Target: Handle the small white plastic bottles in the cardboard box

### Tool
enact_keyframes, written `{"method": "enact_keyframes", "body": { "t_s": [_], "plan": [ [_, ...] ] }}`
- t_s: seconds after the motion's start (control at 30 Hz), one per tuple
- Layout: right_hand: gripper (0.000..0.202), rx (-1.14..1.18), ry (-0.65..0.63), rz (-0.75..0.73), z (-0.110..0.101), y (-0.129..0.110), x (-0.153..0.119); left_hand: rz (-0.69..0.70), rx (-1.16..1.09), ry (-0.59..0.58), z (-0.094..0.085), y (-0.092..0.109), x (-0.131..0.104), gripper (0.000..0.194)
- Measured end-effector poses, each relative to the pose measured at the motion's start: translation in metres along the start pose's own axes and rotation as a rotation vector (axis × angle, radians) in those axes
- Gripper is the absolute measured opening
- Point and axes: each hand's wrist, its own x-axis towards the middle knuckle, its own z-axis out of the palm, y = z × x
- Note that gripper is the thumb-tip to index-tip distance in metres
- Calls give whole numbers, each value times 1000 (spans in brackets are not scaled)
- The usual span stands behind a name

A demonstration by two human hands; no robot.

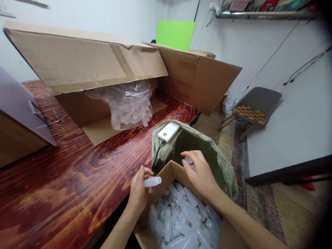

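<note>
My left hand (141, 183) is closed round a translucent white plastic tube (152, 182), whose round end points right. Over the far rim of a cardboard box, my right hand (198, 169) curls its fingers round a small whitish piece (188, 160), partly hidden by the fingers. Below both hands, the cardboard box (172, 169) holds several translucent tubes (181, 211) in a loose heap. Just beyond it is an open green woven sack (218, 152). A white power bank (169, 131) with a black cable lies on the sack's rim.
On the red-brown wooden table (109, 166), a large open carton (85, 62) lies with a clear plastic bag (129, 107) of white pieces at its opening. A metal-handled box (23, 114) stands at left. At right are a grey chair (259, 100) and a wall shelf (259, 15).
</note>
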Motion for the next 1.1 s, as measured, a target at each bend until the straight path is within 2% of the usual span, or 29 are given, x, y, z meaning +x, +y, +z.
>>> {"method": "enact_keyframes", "body": {
  "t_s": [0.13,0.3,0.4,0.47,0.63,0.83,0.97,1.1],
  "plan": [
    [31,86,-162,-84,11,-17,-11,7,8,1,-1,0,-1,49],
    [15,161,-322,-155,9,-28,-20,19,67,17,0,0,-2,47],
    [21,218,-417,-253,6,-34,-24,45,122,25,-1,-2,-1,48],
    [23,239,-432,-294,7,-37,-25,61,175,18,-3,-4,-1,47],
    [8,163,-423,-327,10,-37,-29,60,331,-39,-9,-9,-3,53],
    [16,-180,-482,-628,8,-34,-35,38,413,-55,-4,-7,-10,60],
    [16,-172,-479,-589,8,-34,-33,45,426,-70,-4,-6,-10,62],
    [20,-37,-478,-509,11,-29,-28,79,409,-64,-9,-8,-5,56]
  ]
}}
